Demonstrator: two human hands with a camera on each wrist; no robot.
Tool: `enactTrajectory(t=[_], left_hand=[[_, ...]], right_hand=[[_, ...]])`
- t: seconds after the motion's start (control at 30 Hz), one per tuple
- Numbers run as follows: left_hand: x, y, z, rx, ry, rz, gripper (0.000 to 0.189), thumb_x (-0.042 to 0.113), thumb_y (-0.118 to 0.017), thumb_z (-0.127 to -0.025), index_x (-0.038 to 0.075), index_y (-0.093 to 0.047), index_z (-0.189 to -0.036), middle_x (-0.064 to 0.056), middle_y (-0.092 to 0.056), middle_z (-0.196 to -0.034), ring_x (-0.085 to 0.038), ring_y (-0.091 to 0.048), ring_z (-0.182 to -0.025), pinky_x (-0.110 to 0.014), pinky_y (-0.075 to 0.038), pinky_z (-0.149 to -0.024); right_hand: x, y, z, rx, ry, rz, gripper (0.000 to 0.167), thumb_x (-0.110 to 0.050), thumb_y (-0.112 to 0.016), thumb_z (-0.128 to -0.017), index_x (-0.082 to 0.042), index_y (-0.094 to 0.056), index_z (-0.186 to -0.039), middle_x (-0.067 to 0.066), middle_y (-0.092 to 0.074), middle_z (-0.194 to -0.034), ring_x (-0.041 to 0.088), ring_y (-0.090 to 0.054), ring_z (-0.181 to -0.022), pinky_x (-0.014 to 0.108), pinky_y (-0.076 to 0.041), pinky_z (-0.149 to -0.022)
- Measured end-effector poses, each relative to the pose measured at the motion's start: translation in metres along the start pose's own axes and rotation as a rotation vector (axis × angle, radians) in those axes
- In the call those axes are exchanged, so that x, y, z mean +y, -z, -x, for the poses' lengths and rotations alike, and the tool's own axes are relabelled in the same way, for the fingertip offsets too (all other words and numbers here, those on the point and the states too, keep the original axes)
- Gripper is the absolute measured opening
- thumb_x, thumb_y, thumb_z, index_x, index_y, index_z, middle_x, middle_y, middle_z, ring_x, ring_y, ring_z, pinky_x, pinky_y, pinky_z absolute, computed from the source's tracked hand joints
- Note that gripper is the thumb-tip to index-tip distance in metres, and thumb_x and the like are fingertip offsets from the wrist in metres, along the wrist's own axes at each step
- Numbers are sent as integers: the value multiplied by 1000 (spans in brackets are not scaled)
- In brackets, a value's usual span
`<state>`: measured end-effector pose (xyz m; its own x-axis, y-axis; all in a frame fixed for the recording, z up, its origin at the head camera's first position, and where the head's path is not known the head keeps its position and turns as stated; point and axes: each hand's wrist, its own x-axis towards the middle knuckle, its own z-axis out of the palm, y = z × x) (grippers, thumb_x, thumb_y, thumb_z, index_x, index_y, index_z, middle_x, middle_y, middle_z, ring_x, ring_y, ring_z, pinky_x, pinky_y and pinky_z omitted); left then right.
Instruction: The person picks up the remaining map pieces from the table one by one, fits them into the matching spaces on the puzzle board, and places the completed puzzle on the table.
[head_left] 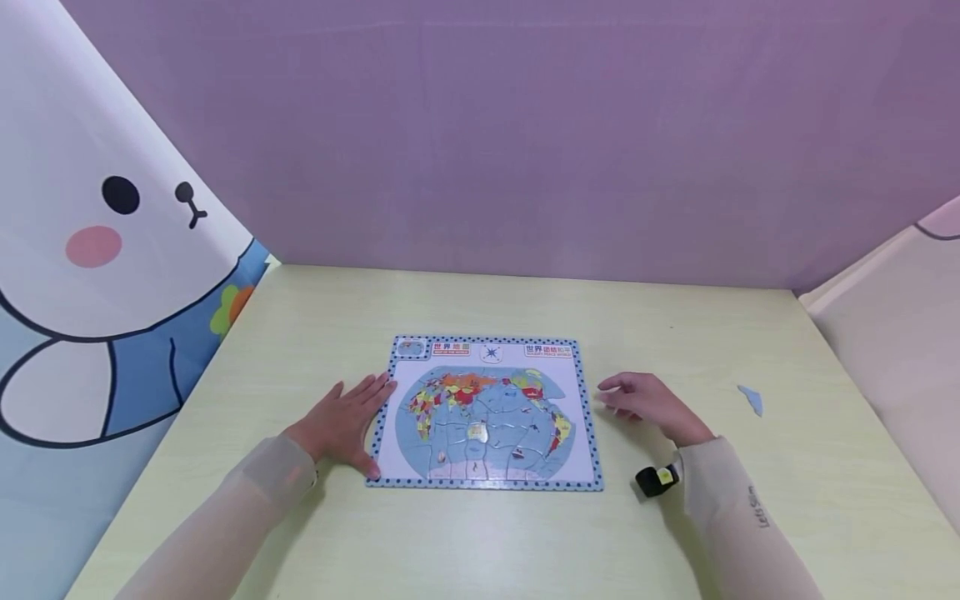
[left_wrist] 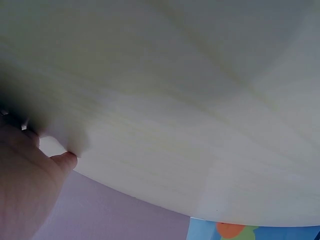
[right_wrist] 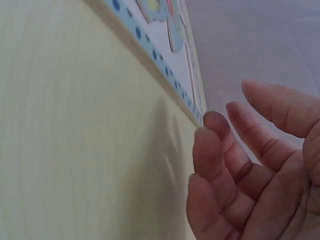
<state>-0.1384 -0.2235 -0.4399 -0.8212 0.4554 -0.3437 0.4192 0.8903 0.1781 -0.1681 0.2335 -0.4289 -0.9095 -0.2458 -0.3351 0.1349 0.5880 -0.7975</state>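
A world-map jigsaw puzzle board (head_left: 487,483) with a blue dotted border lies flat on the table. Its map is largely filled with fitted pieces; a white notch shows at the upper right of the map. My left hand (head_left: 345,427) rests with spread fingers along the board's left edge, thumb near the lower left corner. Just off the right edge, my right hand (head_left: 651,406) hovers with loosely bent fingers and nothing in them; the right wrist view shows its bare palm. One loose light-blue puzzle piece (head_left: 751,400) lies on the table farther right.
The pale wooden table (head_left: 480,550) reaches back to a purple curtain (head_left: 495,150). A white-and-blue cartoon cloth (head_left: 142,292) hangs at the left, and a pale cloth (head_left: 900,333) at the right. A black wrist camera (head_left: 651,482) sits under the right wrist.
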Motion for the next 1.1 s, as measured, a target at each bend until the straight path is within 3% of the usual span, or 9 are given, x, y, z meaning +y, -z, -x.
enactTrajectory(t=[0.87,1.1], left_hand=[[0,0,1,16,-8,3,128,68,-78,-55,1,-25,-150,-20,-23,-155,-39,-17,-142,-67,-15,-107],[0,1,2,16,-23,2,127,69,-77,-55,1,-26,-149,-20,-23,-155,-40,-17,-142,-67,-15,-107]], right_hand=[[20,27,11,46,-83,-7,42,-24,-61,-94,6,-58,-122,2,-62,-85,16,-53,-76,29,-47,-68],[31,39,13,41,-73,-52,50,-28,-62,-94,7,-52,-128,4,-65,-94,17,-57,-82,32,-50,-72]])
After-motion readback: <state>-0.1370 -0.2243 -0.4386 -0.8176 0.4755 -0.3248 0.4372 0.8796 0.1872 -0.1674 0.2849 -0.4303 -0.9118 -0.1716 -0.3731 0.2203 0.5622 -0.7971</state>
